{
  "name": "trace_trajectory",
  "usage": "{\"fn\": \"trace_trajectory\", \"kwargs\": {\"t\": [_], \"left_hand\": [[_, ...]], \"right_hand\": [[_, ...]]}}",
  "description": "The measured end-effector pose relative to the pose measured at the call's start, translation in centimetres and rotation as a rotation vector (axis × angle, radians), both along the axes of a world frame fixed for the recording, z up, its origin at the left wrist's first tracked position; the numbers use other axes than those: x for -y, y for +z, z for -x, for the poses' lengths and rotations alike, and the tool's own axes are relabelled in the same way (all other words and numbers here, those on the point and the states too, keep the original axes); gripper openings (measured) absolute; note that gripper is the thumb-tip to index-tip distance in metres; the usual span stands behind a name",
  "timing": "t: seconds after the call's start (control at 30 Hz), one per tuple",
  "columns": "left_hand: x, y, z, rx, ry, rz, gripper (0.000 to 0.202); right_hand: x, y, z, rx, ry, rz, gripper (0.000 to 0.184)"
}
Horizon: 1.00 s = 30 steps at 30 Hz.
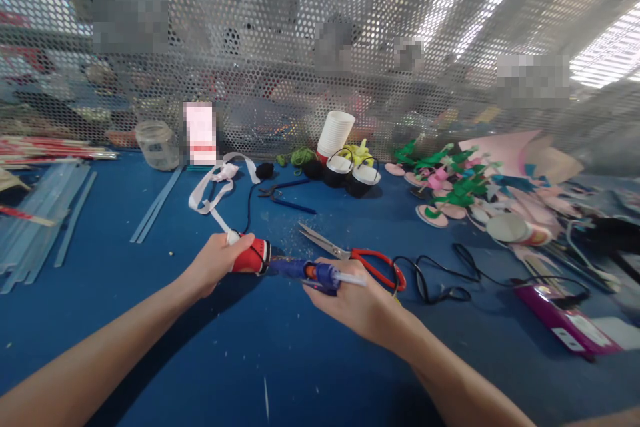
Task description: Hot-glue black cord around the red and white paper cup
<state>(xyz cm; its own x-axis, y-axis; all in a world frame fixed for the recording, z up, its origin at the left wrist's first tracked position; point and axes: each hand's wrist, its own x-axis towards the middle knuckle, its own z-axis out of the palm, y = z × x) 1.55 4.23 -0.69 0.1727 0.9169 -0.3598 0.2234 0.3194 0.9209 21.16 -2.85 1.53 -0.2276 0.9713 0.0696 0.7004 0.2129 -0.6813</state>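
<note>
My left hand (213,265) grips a small red paper cup (247,257) lying on its side, with black yarn around its rim end. My right hand (360,307) is wrapped round a blue glue gun (323,275), a clear glue stick (353,278) jutting from its back. The gun's nozzle points left at the cup's dark rim; I cannot tell whether they touch. Scissors (377,260) with red handles lie just beyond my right hand. White ribbon (200,193) trails behind the left hand, near a black yarn ball (265,171).
Blue-handled pliers (290,203) lie ahead, before black-wrapped cups (364,181) and stacked white cups (336,133). Left are glue sticks (45,227) and a jar (157,145). Right are paper flowers (465,187), a black cord (425,280) and a purple device (560,317). A perforated screen (260,73) stands behind.
</note>
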Motion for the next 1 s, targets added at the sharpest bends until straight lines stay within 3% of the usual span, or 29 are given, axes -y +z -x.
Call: {"fn": "trace_trajectory", "kwargs": {"t": [0.37, 0.73, 1.0], "left_hand": [[0.0, -0.2, 0.1, -0.021, 0.001, -0.032, 0.032], [0.3, -0.3, 0.3, -0.046, -0.045, -0.072, 0.032], [0.3, -0.5, 0.3, -0.061, -0.037, -0.111, 0.031]], "right_hand": [[-0.5, -0.6, -0.1, -0.05, -0.079, -0.004, 0.016], [-0.8, -0.6, 0.1, -0.08, -0.178, 0.108, 0.016], [-1.1, -0.4, 0.0, -0.055, -0.127, 0.053, 0.014]]}}
